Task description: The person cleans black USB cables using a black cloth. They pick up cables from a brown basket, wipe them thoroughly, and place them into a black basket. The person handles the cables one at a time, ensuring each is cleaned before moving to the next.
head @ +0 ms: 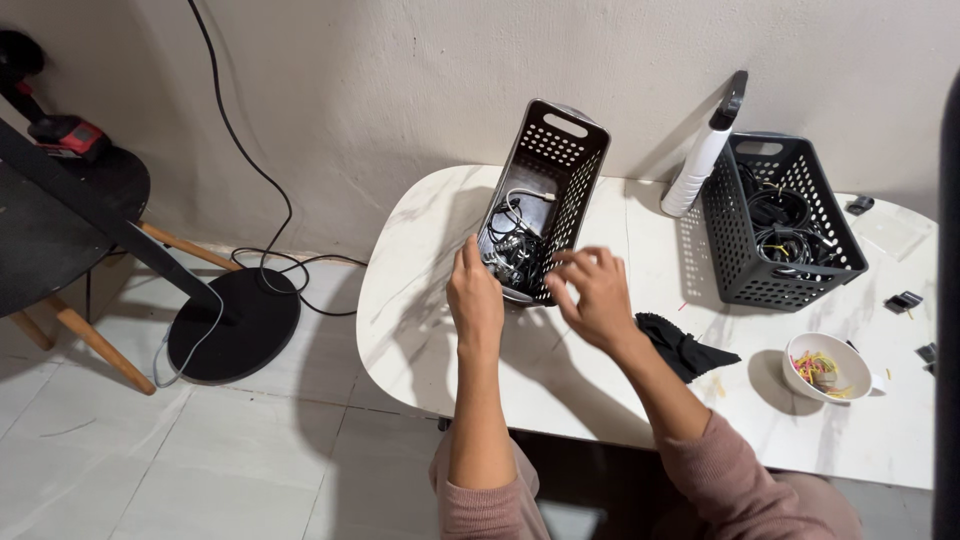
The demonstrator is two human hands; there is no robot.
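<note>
Near edge of the white table (pixel 560 395) is bare marble: free passage below both forearms. Left hand (pixel 474 298) and right hand (pixel 596 296) crowd the near end of the tilted dark basket (pixel 548 190), so its mouth is blocked from near; cables (pixel 512 245) fill its bottom. Open lane between that basket and the second basket (pixel 780 225) at right, narrowed far by the leaning white tube (pixel 702 158). Black cloth (pixel 685 346) and white bowl (pixel 826 368) obstruct near right. Table's left end open.
</note>
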